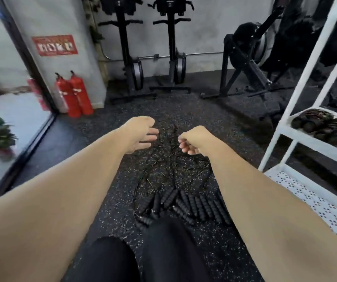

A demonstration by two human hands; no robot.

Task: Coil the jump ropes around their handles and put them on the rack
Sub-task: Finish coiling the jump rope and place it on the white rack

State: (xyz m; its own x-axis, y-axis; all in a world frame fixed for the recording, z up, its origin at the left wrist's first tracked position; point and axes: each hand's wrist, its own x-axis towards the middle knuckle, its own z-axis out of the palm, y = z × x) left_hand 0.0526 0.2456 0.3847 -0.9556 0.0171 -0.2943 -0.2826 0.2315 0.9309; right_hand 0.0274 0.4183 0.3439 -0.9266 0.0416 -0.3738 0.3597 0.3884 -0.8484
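Note:
Several black ribbed jump rope handles [186,206] lie in a heap on the speckled floor just ahead of my knees. Their thin dark cords [173,169] spread in tangled loops beyond them. My left hand [141,135] hangs above the cords with relaxed fingers and holds nothing. My right hand [192,141] hovers beside it, fingers loosely curled, also with nothing in it. A white metal rack [298,137] stands at the right. Its middle shelf holds several coiled ropes [324,125].
The rack's perforated bottom shelf [314,198] lies by my right forearm. Two red fire extinguishers [75,94] stand by the wall at the left, near a glass door. Rowing machines [173,58] line the back wall. My black-clad legs [143,257] are at the bottom.

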